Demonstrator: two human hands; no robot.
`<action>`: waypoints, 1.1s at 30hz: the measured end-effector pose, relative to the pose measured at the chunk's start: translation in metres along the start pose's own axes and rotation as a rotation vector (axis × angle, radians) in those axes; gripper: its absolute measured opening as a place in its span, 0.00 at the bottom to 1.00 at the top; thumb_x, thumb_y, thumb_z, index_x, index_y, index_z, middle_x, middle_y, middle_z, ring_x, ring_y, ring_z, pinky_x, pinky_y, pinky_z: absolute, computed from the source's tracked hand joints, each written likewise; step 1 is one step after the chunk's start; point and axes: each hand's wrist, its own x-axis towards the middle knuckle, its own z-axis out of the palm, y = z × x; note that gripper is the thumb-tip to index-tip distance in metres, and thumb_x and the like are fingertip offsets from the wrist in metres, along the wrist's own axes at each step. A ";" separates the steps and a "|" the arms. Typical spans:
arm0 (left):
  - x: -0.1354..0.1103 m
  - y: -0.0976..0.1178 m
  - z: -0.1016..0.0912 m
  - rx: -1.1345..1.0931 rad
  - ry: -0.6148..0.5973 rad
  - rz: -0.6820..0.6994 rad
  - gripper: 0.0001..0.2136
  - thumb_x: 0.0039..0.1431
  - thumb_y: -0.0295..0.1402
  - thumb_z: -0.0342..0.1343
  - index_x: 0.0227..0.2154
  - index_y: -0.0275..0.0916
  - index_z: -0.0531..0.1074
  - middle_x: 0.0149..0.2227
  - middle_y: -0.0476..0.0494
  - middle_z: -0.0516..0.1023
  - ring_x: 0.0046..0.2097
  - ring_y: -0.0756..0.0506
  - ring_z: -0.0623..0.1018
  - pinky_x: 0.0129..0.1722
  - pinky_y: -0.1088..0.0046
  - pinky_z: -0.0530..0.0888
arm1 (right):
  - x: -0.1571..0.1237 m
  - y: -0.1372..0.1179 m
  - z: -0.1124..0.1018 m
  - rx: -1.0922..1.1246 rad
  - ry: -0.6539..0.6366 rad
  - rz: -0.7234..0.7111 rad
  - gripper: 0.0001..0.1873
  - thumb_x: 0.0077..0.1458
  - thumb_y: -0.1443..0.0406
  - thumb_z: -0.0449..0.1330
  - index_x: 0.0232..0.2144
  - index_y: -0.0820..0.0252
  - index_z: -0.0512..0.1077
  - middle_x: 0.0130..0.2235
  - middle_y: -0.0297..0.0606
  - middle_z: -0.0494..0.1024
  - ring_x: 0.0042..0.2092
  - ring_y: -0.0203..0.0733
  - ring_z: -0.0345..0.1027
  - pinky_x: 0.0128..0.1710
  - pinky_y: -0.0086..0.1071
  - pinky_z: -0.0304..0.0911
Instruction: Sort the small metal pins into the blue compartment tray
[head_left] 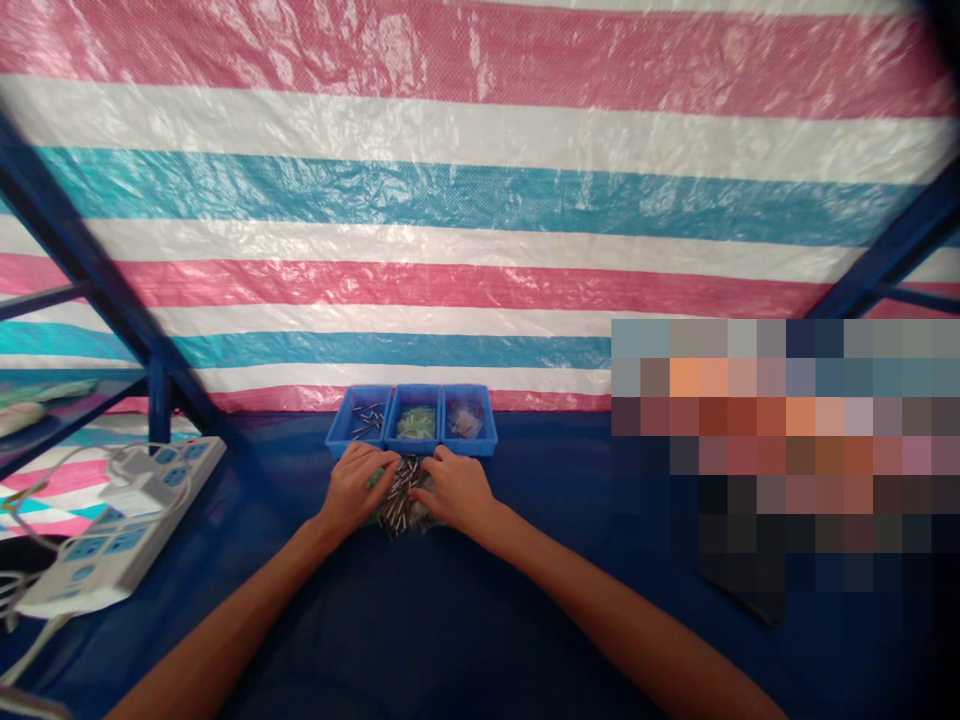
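A loose pile of thin metal pins or screws (403, 508), mixed with small green and clear pieces, lies on the dark blue tabletop. My left hand (355, 488) rests at the pile's left side, its thumb and fingers apart and bits of green showing in the gap. From the right, my right hand (463, 492) touches the pile with bent fingers, the thumb set apart from the index finger. Neither hand visibly grips a piece, though some fingertips are hidden. Just beyond stand three joined blue bins: the left bin (334, 432) holds metal pins, the middle bin (412, 448) green pieces, the right bin (491, 432) clear pieces.
At the left lie white power strips (112, 580) with plugs and cables. Blue metal frame bars (112, 270) rise on both sides. A striped plastic sheet (450, 200) hangs behind the table (420, 640). The right side is blurred by large pixels.
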 end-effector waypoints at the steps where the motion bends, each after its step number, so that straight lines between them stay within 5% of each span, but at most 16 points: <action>1: 0.000 0.000 0.000 -0.001 0.003 0.002 0.05 0.58 0.27 0.55 0.36 0.39 0.72 0.32 0.45 0.78 0.35 0.46 0.75 0.39 0.66 0.69 | 0.000 0.000 0.000 0.009 0.005 0.005 0.19 0.54 0.50 0.58 0.40 0.57 0.73 0.41 0.39 0.73 0.39 0.44 0.72 0.35 0.33 0.64; 8: -0.001 -0.001 0.002 0.006 -0.008 -0.002 0.04 0.59 0.28 0.54 0.36 0.38 0.72 0.32 0.45 0.78 0.34 0.47 0.75 0.39 0.67 0.69 | 0.003 0.004 0.002 0.081 0.011 0.043 0.17 0.55 0.53 0.59 0.42 0.56 0.72 0.41 0.38 0.74 0.40 0.42 0.71 0.37 0.32 0.62; 17: 0.000 0.002 0.001 0.000 -0.026 -0.019 0.04 0.60 0.29 0.53 0.35 0.39 0.73 0.31 0.45 0.78 0.33 0.47 0.75 0.38 0.68 0.70 | 0.011 0.009 0.004 0.392 0.039 0.139 0.05 0.53 0.63 0.60 0.30 0.57 0.74 0.32 0.32 0.78 0.35 0.37 0.70 0.35 0.28 0.59; 26: -0.001 0.001 0.000 -0.035 -0.093 -0.042 0.07 0.60 0.30 0.53 0.41 0.39 0.72 0.37 0.42 0.77 0.39 0.45 0.75 0.43 0.66 0.71 | 0.015 0.008 0.027 1.017 0.428 0.245 0.09 0.50 0.62 0.57 0.26 0.62 0.74 0.27 0.34 0.75 0.29 0.37 0.67 0.31 0.28 0.61; 33: 0.001 0.003 0.002 -0.028 -0.105 -0.028 0.08 0.59 0.33 0.55 0.40 0.39 0.73 0.38 0.42 0.77 0.41 0.45 0.75 0.43 0.66 0.71 | 0.015 0.007 0.041 1.302 0.444 0.261 0.11 0.47 0.59 0.60 0.27 0.62 0.74 0.28 0.35 0.76 0.29 0.38 0.68 0.28 0.29 0.63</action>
